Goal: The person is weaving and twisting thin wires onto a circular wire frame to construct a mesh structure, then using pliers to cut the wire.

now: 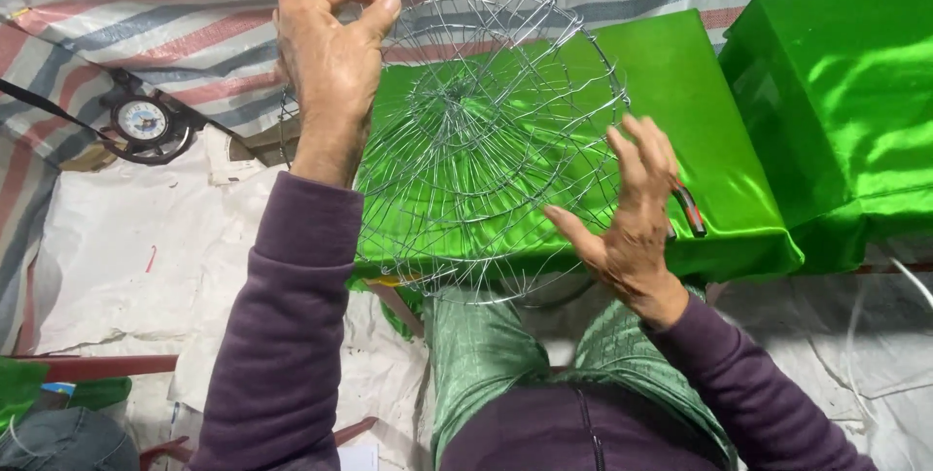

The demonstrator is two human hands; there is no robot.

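One round wire frame (466,131), held upright at upper centre. Left hand (330,53), raised, pinches its top rim; right hand (632,209), fingers spread open, steadies its lower right edge. Behind: two green-draped tables (836,102); one clock (143,121), upper left.

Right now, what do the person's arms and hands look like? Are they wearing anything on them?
Both arms wear long dark purple sleeves of soft knitted cloth, ribbed at the cuffs, ending at the wrists. The left hand and the right hand are bare: no gloves, rings or watch show. The sleeves belong to a purple top with a zip down the front.
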